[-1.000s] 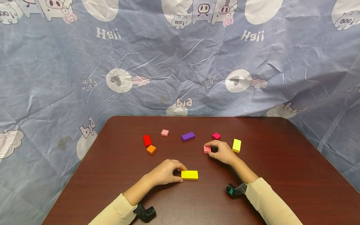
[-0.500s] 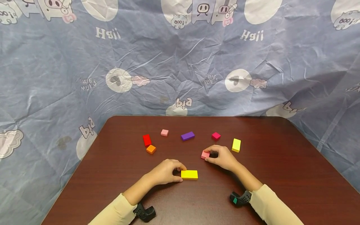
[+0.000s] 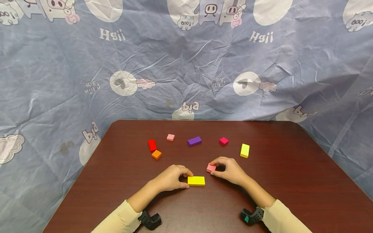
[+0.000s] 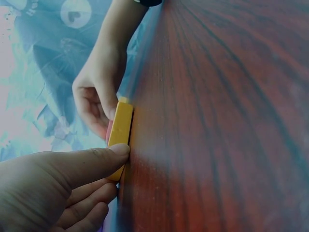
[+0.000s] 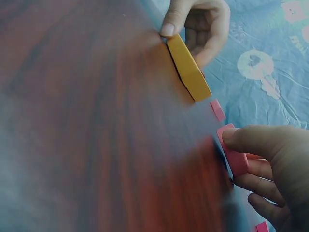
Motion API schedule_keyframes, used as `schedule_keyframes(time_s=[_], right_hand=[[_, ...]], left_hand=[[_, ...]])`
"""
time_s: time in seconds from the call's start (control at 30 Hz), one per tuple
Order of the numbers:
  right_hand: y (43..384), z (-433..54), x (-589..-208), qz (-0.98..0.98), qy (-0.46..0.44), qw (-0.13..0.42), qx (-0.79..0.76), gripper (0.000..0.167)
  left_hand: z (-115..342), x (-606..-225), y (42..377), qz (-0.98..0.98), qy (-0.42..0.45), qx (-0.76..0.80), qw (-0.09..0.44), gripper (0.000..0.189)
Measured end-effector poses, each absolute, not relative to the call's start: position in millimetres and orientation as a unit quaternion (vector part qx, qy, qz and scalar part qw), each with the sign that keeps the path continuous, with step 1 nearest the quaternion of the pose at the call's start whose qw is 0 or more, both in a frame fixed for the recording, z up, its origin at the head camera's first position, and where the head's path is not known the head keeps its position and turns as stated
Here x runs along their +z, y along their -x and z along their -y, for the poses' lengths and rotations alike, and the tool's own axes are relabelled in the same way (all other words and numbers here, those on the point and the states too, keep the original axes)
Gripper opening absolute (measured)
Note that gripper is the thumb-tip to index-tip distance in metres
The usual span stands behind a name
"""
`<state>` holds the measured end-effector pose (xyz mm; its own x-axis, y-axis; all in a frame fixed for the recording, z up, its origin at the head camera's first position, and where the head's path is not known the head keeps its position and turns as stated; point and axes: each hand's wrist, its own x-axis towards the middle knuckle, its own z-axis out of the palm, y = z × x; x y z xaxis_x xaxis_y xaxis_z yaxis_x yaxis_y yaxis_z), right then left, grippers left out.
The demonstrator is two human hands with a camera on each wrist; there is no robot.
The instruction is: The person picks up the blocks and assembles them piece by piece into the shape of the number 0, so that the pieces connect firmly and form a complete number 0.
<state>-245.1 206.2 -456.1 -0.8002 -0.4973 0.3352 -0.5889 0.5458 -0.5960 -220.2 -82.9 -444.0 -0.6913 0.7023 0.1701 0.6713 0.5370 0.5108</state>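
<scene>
A long yellow block [image 3: 196, 181] lies flat on the table, its left end pinched between the thumb and fingers of my left hand [image 3: 172, 178]. In the left wrist view, the thumb sits against the near end of this yellow block [image 4: 121, 123]. Up and to the right, my right hand [image 3: 230, 170] pinches a small pink block [image 3: 211, 167] between thumb and fingers. The right wrist view shows the thumb on one face of the pink block [image 5: 233, 152]. A short gap separates the pink block from the yellow one.
Farther back on the dark wooden table [image 3: 116, 200] lie a red block [image 3: 152, 145], an orange block [image 3: 156, 154], a pale pink block [image 3: 170, 137], a purple block [image 3: 194, 141], a magenta block [image 3: 224, 141] and a pale yellow block [image 3: 245, 150]. A printed cloth [image 3: 163, 55] hangs behind.
My right hand has drawn the pink block toward the near side and slightly left, closer to the yellow block. The left hand has stayed on the yellow block without moving.
</scene>
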Motion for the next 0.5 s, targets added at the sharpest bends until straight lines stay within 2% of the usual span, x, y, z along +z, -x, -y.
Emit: schedule_keyframes(time_s=[0.5], right_hand=[[228,-201,-461,0.872,-0.344,0.084,0.339,0.029]], left_hand=[[82,-445,221,-0.879,-0.385,0.279,0.032,0.028]])
